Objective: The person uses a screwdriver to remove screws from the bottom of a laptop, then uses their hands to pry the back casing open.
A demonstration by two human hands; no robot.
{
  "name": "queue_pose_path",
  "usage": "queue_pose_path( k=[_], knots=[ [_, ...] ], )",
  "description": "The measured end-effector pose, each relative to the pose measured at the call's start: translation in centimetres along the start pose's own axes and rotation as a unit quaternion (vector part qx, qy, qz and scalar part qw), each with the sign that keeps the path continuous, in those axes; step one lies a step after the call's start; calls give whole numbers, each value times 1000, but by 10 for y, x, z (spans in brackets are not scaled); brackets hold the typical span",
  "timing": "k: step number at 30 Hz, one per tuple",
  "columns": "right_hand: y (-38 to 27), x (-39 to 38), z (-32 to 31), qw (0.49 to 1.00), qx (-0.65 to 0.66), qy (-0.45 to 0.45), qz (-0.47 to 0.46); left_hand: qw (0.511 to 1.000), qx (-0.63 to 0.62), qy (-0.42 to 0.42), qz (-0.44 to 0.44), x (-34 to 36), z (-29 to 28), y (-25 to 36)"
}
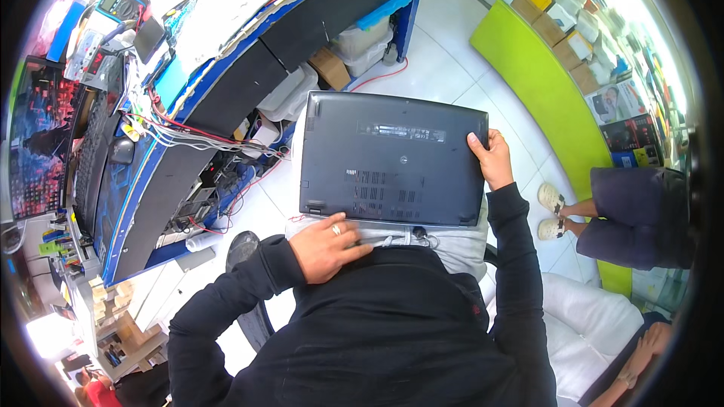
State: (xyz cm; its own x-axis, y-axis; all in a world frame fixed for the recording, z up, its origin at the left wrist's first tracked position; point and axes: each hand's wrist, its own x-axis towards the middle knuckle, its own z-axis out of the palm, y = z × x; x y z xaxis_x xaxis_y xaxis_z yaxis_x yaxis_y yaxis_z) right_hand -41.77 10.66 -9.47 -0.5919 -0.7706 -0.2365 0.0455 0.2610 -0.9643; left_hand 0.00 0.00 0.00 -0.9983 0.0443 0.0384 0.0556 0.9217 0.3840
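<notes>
A dark laptop [392, 154] lies bottom side up across my lap, its vents, a pale label and rubber feet showing. My right hand [492, 158] holds its right edge, the thumb on the base and the other fingers curled round the side, partly hidden. Close by the near left edge is my left hand [329, 247], fingers stretched out and slightly blurred, with a ring on one of them. Nothing shows in that hand. Whether its fingertips touch the laptop I cannot tell.
To the left runs a blue-edged workbench [249, 68] with a monitor [41, 136], a mouse [121, 151], a multimeter [121, 4] and hanging cables [219, 142]. A person's legs [622, 218] stand at right before a green counter [543, 83]. Another person's hand [641, 354] rests by a white seat [581, 324].
</notes>
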Motion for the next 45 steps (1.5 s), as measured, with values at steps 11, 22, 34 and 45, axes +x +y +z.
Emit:
queue_pose_path(
  k=[11, 22, 34, 45],
  knots=[
    [-1, -2, 12, 984, -179, 6, -7, 952, -91, -236, -171, -70, -9, 46],
    [-6, -9, 29, 946, -308, 67, -77, 914, -32, 252, -315, 6, -44, -65],
    [20, 18, 53, 967, -251, 21, -50, 875, -10, 178, -449, 38, 1, -172],
    [-2, 44, 75, 976, -207, -55, -45, 869, 52, 193, -452, 13, 2, -145]
  ],
)
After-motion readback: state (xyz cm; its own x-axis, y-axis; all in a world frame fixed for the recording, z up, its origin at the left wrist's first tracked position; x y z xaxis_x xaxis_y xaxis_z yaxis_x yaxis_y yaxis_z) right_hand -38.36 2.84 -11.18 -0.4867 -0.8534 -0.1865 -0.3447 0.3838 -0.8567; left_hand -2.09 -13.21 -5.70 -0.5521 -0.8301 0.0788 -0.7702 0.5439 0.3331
